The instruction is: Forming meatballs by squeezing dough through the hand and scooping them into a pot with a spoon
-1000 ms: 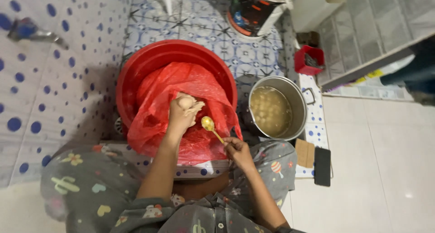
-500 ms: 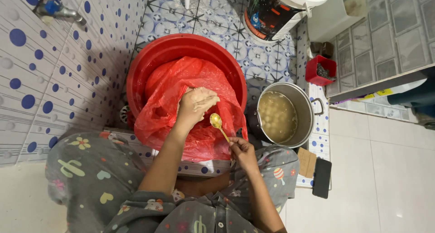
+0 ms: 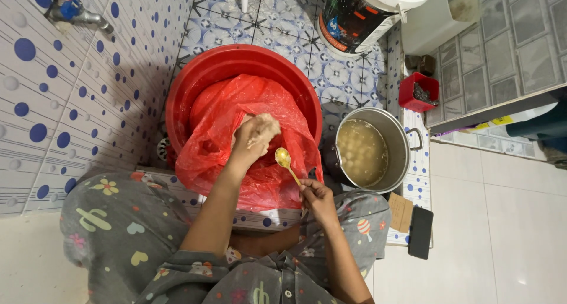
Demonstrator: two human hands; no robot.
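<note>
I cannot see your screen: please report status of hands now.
Left hand coated in dough, over red bag. Right hand holds spoon. Pot beside basin.

Gold spoon [image 3: 284,160], bowl up, over red plastic bag [image 3: 218,132], pale paste-coated

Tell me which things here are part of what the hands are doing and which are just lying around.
In use:
left hand, coated in paste
right hand holding spoon
red bag in red basin
steel pot of pale balls

Lying about:
phone
small red box
bucket
tap
</note>
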